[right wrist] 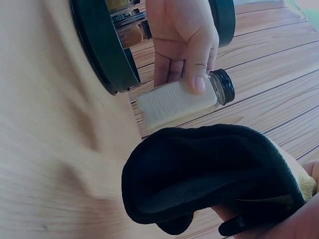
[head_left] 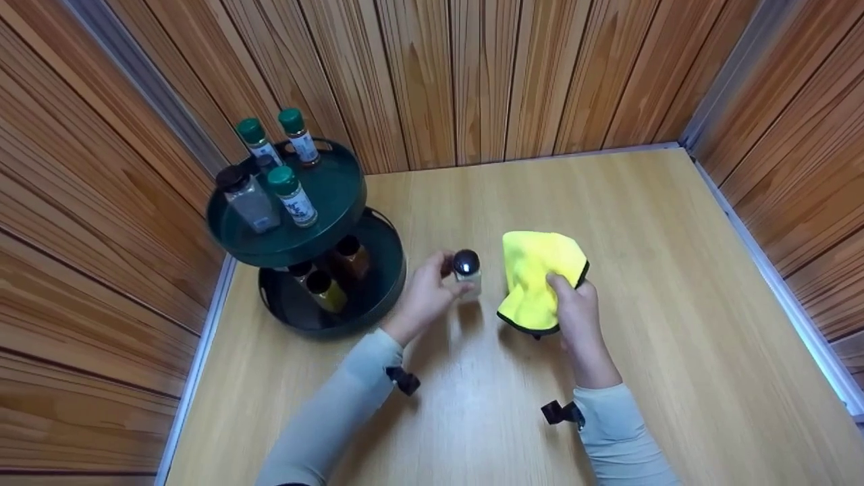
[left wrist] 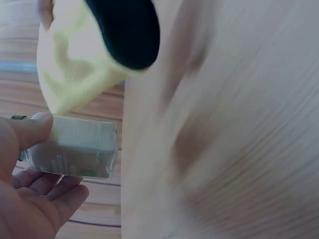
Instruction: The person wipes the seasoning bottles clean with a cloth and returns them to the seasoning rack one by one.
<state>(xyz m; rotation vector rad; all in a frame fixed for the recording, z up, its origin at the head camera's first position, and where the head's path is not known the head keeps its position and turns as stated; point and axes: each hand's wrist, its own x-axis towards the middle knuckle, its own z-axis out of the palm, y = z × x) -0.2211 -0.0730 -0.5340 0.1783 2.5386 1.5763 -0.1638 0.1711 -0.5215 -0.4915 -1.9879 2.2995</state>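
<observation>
My left hand [head_left: 432, 293] grips a small clear spice jar [head_left: 468, 277] with a shiny black lid, thumb on one side and fingers on the other. Pale contents fill the jar [left wrist: 75, 147], and printed lettering with the word "powder" shows on its side in the left wrist view. It is lifted over the table, with its shadow below. To its right, my right hand [head_left: 577, 307] pinches a yellow cloth [head_left: 536, 277] edged in black, thumb on top. The cloth's dark underside [right wrist: 199, 169] faces the right wrist camera, close to the jar.
A dark green two-tier turntable rack [head_left: 331, 209] stands at the left. Its upper tier bears several jars, some with green caps [head_left: 282, 179]; its lower tier holds several dark-lidded jars [head_left: 326, 290]. Wood-panelled walls [head_left: 445, 81] enclose the light wooden table [head_left: 675, 270].
</observation>
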